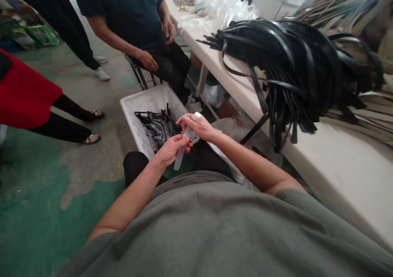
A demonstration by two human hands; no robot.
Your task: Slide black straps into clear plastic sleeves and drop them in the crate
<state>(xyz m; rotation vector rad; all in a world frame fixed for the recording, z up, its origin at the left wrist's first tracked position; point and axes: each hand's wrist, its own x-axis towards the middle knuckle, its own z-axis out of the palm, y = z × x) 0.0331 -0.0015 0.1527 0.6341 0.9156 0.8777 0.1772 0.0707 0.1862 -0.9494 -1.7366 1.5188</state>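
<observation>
Over my lap, my left hand (172, 149) is closed with thumb and fingers on a narrow, translucent plastic sleeve (179, 159), whose lower end hangs below the fingers. My right hand (200, 126) bends over the upper part of the same sleeve, its fingers close to the left thumb. Around one right finger is a white wrapping (196, 115). Whether anything lies inside the sleeve is too blurred to tell. Just beyond my hands, a white plastic bin (131, 112) holds many black straps (156, 123), several of them in clear sleeves.
On the white table (331, 162) to my right lies a large bundle of black straps (285, 68), some hanging over its edge. Clear plastic bags (224, 6) are heaped farther back. A seated person (125, 19) is beyond the bin; other people stand at left.
</observation>
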